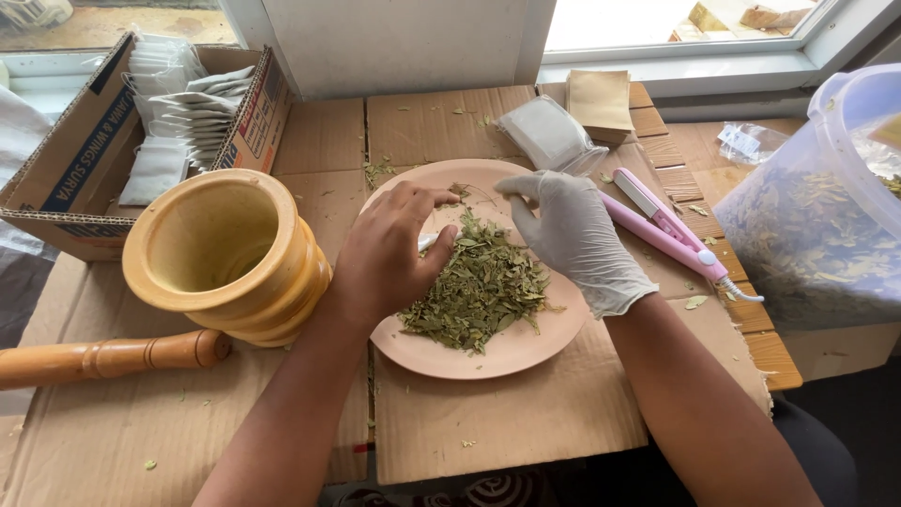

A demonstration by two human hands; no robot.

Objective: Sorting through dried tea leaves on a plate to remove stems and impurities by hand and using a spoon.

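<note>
A: Leaves [481, 286] — where?
B: Heaped on the pink plate [526, 352], mid-surface, on flattened cardboard [507, 422].
A: Left hand [385, 253]?
B: Bare. Lies on the pile's left edge, fingers [427, 195] spread loosely, thumb pressed into the leaves. A small white item shows just under the thumb; cannot tell what it is, or whether it is gripped.
A: Right hand [577, 239]?
B: White glove. Over the pile's upper right, fingers [521, 185] curled and narrow, tips near the plate's far rim. Cannot tell if they pinch anything.
A: Around them?
B: Yellow mortar [225, 253] just left of the plate, wooden pestle [103, 357] lying below it. Box [66, 178] of white sachets far left. Pink sealer [671, 235] just right of the plate. Plastic tub [826, 207] of leaves far right.
</note>
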